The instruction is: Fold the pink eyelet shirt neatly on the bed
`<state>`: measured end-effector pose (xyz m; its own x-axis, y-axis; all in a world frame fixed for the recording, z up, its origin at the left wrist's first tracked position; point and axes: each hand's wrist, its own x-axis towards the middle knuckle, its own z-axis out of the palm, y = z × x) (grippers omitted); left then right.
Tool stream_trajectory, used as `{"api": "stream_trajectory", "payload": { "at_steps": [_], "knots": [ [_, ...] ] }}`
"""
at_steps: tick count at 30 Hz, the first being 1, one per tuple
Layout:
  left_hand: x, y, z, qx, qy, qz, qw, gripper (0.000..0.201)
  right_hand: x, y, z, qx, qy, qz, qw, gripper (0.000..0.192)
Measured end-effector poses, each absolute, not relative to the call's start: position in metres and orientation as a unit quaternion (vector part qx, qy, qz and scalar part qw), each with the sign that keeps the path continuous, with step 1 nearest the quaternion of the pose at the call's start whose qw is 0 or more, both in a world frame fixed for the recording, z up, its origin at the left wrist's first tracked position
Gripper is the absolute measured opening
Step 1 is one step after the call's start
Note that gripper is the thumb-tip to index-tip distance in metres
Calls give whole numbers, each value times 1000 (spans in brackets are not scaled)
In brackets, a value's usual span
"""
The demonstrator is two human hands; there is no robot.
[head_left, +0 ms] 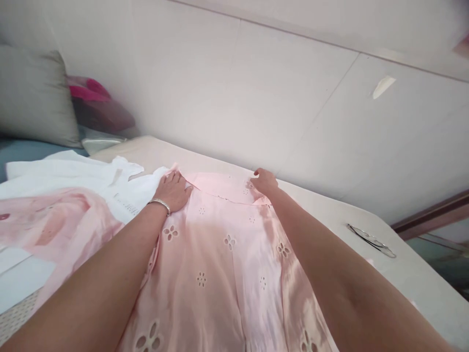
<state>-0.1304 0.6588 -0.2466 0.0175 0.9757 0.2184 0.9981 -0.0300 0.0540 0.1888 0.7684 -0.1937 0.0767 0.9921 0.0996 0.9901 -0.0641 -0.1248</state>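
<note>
A pink garment with flower-shaped eyelet cutouts lies spread on the bed in front of me, its wide top edge toward the wall. Light and brown-toned shadow fall across its shiny folds. My left hand, with a silver bangle at the wrist, rests flat on the garment's upper left corner, thumb apart from the fingers. At the upper right corner my right hand is bent over the fabric edge, fingers curled on it; some fingertips are hidden. Left of the garment lie white clothing and a sheer pink cloth.
Eyeglasses lie on the pale bed sheet to the right. A grey pillow and a magenta and dark bundle stand at the back left. A white wall runs along the bed's far side.
</note>
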Motion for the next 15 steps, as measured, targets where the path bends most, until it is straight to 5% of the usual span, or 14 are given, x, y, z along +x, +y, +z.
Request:
{"api": "stream_trajectory", "payload": {
  "at_steps": [7, 15],
  "knots": [
    [-131, 659, -249, -709, -696, -95, 66, 64, 183, 778, -211, -704, -707, 42, 45, 19],
    [-131, 660, -249, -709, -695, -103, 60, 63, 170, 776, -217, -704, -699, 0, 121, 27]
  ]
}}
